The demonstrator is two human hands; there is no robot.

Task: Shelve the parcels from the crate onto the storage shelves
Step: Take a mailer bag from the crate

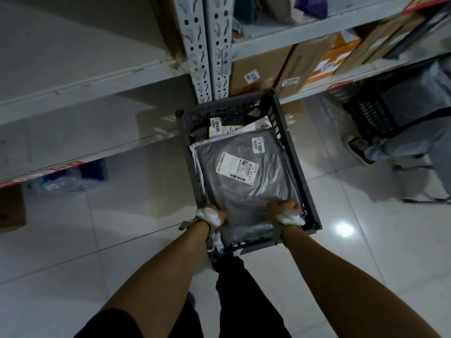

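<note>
Ahead, grey metal shelves (73, 76) span the view, with the dark crate (298, 167) just before them. A grey parcel (244, 191) tagged 11001 lies flat on top inside it. Left hand (212, 215) and right hand (288, 212), set apart, seemingly grip its 2 near corners.

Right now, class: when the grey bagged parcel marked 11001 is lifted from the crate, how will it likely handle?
Probably slippery: the grey parcel wears glossy, wrinkled plastic. Likely fairly stiff, since it lies flat with squared edges.
</note>
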